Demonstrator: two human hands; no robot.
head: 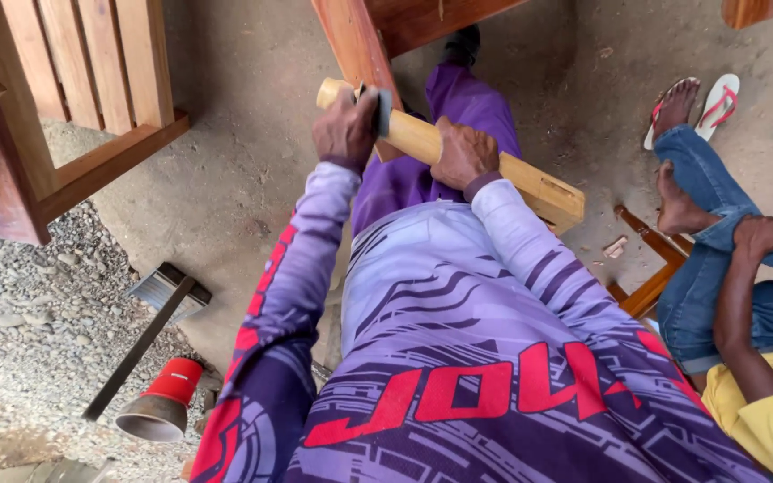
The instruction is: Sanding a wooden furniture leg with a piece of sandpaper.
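While a pale wooden leg piece (458, 156) lies slanted across the person's lap, running from upper left down to a squared, mortised end at lower right, both hands bear on it. Its rounded upper end projects just past the left hand (344, 125), close against a reddish-brown timber post (351, 40). That left hand sits on top of the round section, knuckles up, fingers curled tight around a small dark grey sanding pad (382, 109) that presses on the wood. The left forearm, in a lilac patterned sleeve, stretches nearly straight from the elbow. The right hand (464, 152) lies lower along the piece, fingers wrapped together over its top edge, wrist bent slightly, forearm angled inward from the right.

Beyond the lap, bare earth floor (243, 170) gives way to gravel at left, where a dark flat-headed tool with a long handle (149, 326) lies beside a red and grey cone-shaped object (165, 407). A slatted wooden frame (91, 80) stands upper left. At right a second person sits in jeans and a yellow shirt, one hand (762, 234) on the knee, near a red-strapped sandal (717, 103).
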